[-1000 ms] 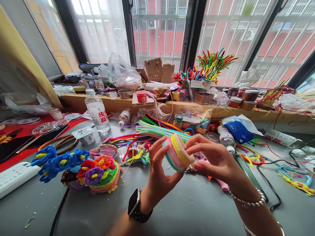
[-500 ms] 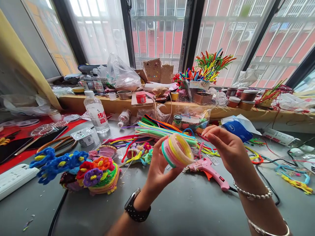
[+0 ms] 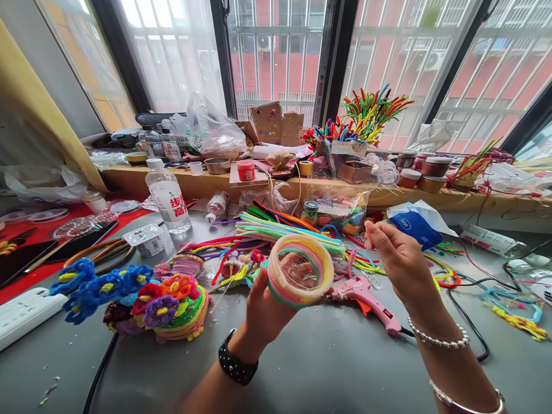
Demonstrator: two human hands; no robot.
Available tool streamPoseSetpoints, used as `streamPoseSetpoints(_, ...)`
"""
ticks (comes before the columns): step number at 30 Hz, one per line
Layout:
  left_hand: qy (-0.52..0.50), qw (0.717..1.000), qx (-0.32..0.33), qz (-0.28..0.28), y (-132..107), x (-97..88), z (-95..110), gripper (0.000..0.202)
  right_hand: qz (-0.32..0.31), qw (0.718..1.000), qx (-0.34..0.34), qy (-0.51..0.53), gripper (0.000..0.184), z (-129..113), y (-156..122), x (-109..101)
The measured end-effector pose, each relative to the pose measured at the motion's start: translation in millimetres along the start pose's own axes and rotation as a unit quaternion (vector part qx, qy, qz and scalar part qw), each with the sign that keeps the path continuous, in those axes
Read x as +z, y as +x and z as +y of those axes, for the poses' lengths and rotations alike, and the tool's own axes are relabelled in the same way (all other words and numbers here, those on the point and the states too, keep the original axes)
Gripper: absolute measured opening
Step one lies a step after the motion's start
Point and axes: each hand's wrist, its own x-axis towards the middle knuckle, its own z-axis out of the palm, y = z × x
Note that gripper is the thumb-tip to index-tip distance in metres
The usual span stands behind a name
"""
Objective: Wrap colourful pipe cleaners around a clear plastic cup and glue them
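My left hand (image 3: 265, 307) grips a coiled ring of pastel pipe cleaners (image 3: 301, 270), pink, yellow and green, with its open mouth turned toward me over the grey table (image 3: 336, 368). My right hand (image 3: 399, 259) floats to the right of the ring, apart from it, fingers drawn together in a loose pinch; I see nothing in them. A pink glue gun (image 3: 366, 296) lies on the table between and below the two hands. Behind the ring lies a bundle of straight coloured pipe cleaners (image 3: 284, 227).
A finished pipe-cleaner basket with flowers (image 3: 172, 307) and blue flowers (image 3: 99, 284) sit at left. A water bottle (image 3: 166, 195), white power strip (image 3: 23, 310), blue tissue pack (image 3: 416, 227) and cables (image 3: 474, 328) surround the work spot. The window ledge (image 3: 215, 181) holds jars and bags.
My right hand let go of the ring and drew away to the right. My left hand tipped the ring so its opening faces me, and lowered it slightly.
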Motion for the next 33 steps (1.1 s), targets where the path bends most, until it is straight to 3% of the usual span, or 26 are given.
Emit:
streamPoseSetpoints(4,-0.024,0.999,-0.01,-0.02,0,1.7,2,0.066,-0.022,0.999,-0.017,-0.018,0.04,-7,-3,2)
streamPoseSetpoints(9,0.032,0.999,0.002,-0.025,0,0.5,-1,0.067,-0.052,0.998,-0.035,-0.025,0.019,-14,-8,5)
streamPoseSetpoints(14,0.064,0.998,0.011,-0.026,1,-2.1,-5,0.074,-0.02,0.997,-0.038,-0.058,0.035,-19,-13,7)
streamPoseSetpoints(17,0.074,0.996,0.006,-0.041,1,-0.6,-5,0.077,-0.016,0.995,-0.062,-0.073,0.029,-23,-15,8)
streamPoseSetpoints(21,0.08,0.995,0.024,-0.055,2,2.7,-4,0.07,-0.054,0.992,-0.088,-0.073,0.021,-27,-17,9)
streamPoseSetpoints(28,0.114,0.991,0.029,-0.069,1,1.8,-7,0.073,-0.111,0.99,-0.061,-0.066,0.036,-31,-20,11)
streamPoseSetpoints(33,0.123,0.984,0.039,-0.122,2,-2.1,-8,0.069,-0.133,0.985,-0.095,-0.056,0.031,-38,-26,8)
